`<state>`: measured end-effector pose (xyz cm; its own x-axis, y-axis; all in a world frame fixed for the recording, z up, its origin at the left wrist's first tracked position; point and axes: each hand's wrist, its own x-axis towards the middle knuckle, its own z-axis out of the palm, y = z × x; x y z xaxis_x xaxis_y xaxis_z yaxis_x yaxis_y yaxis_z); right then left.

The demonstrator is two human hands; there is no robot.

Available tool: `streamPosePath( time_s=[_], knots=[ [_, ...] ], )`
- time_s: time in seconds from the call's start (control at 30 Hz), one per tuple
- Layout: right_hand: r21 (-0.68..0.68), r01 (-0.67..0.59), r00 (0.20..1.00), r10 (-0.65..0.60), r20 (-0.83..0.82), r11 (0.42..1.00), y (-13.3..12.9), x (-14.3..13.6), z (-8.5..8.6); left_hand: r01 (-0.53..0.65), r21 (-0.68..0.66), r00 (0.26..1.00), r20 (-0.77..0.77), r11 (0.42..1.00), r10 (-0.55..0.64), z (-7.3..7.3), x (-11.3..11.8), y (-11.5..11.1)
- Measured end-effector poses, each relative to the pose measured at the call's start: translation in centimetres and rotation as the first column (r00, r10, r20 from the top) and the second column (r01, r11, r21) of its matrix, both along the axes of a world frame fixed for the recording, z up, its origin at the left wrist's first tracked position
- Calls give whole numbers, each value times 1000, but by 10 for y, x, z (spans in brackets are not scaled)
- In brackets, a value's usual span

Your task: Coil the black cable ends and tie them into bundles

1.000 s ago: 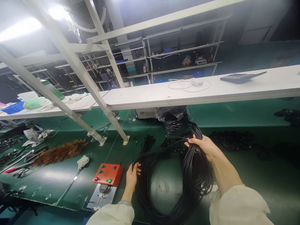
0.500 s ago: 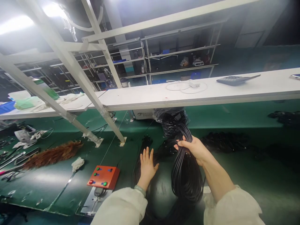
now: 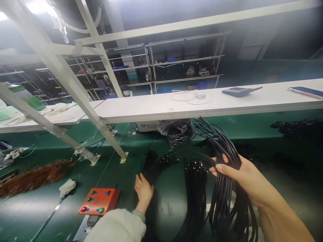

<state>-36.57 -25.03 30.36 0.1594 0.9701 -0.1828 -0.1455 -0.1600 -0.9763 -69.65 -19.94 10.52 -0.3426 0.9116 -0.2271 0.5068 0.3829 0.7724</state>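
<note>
My right hand [image 3: 236, 171] is closed around a thick bundle of black cables [image 3: 222, 144], held up over the bench. Its upper ends fan out to the left, and long loops hang below my wrist. My left hand [image 3: 143, 190] lies on another black cable bundle [image 3: 160, 164], fingers loosely bent over it rather than wrapped round; part of that bundle is hidden beneath the palm. Between the hands, a third black cable bundle [image 3: 195, 188] rests on the green bench, its small shiny ends pointing away from me.
Left of my hands stands an orange control box [image 3: 99, 201] with green and red buttons. A white shelf [image 3: 141, 106] crosses above the bench, carrying a calculator [image 3: 236, 91] and a phone [image 3: 306, 92]. Plastic-wrapped black cables [image 3: 178, 132] lie beneath it; brown fluffy material [image 3: 37, 178] is further left.
My right hand has moved right with its cable bundle, whose upper ends now spread out. My left hand has shifted left and down onto cables, fingers less spread. The view has turned right.
</note>
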Motion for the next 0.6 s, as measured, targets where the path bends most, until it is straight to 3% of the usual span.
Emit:
streamPosePath(
  time_s=[0.07,0.17,0.2,0.23,0.27,0.3,0.33,0.37,0.47,0.6],
  knots=[
    [17,2,999,-3,45,1000,-11,3,-8,124,-83,971,215,989,-104,11,30,-15],
    [-9,-41,995,41,92,999,-30,-1,-27,380,-120,790,558,917,-254,34,80,-35],
    [-18,-56,992,58,109,998,-37,-4,-35,476,-107,661,698,873,-275,44,96,-40],
    [-24,-66,989,69,130,998,-45,-8,-43,564,-66,392,899,823,-196,53,110,-43],
    [-23,-71,986,73,147,997,-53,-12,-50,598,-22,170,980,802,-99,62,122,-45],
    [-15,-86,985,88,149,996,-61,-16,-57,604,11,17,1000,797,-26,71,131,-47],
    [-4,-112,985,112,131,994,-68,-20,-63,602,18,-78,996,798,37,78,138,-47],
    [2,-148,984,147,102,989,-75,-23,-68,596,10,-118,990,803,75,84,143,-48],
    [19,-237,971,237,24,971,-91,-27,-73,568,-17,-124,987,823,107,94,149,-53],
    [53,-322,941,314,125,945,-97,-21,-65,527,7,-102,993,850,55,97,153,-69]
  ],
)
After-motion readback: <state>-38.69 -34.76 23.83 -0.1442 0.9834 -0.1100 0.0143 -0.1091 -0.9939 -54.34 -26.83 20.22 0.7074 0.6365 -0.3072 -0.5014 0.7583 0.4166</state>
